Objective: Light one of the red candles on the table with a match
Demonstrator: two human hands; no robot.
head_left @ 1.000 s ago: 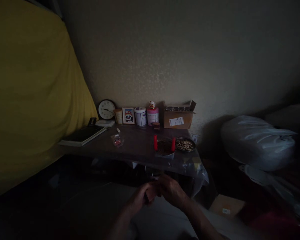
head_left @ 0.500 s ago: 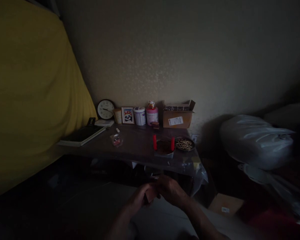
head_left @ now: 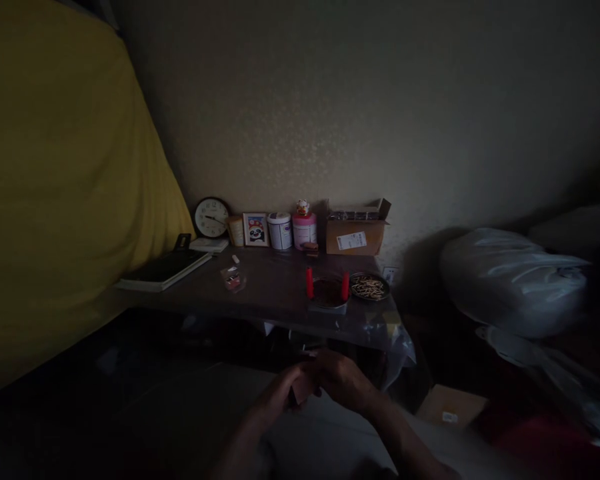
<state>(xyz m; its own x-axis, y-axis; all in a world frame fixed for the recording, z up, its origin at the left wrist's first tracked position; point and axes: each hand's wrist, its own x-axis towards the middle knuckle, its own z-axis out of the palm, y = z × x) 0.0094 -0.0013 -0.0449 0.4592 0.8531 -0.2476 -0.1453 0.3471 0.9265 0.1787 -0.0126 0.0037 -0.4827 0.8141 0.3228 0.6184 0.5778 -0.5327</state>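
In front of the table's near edge, my left hand (head_left: 279, 393) is closed around a small reddish-brown matchbox (head_left: 304, 387). My right hand (head_left: 344, 379) meets it at the box's far right end, fingers curled in and pressed together; what they pinch is hidden in the dark. On the table (head_left: 270, 293) beyond, two red candles (head_left: 309, 283) stand upright at either side of a round dark dish (head_left: 330, 305). Right beside that dish lies a round plate (head_left: 353, 293) with many matchsticks (head_left: 370, 287).
Along the wall stand a clock (head_left: 212, 217), a framed panda picture (head_left: 256, 230), a white tin (head_left: 281, 233), a pink tin (head_left: 305, 235) and a cardboard box (head_left: 355, 237). A small clear packet (head_left: 233, 280) lies at left. White bags (head_left: 510, 280) fill the right side.
The view has shifted very slightly and looks a little darker. Both hands keep nearly the same place and grip.
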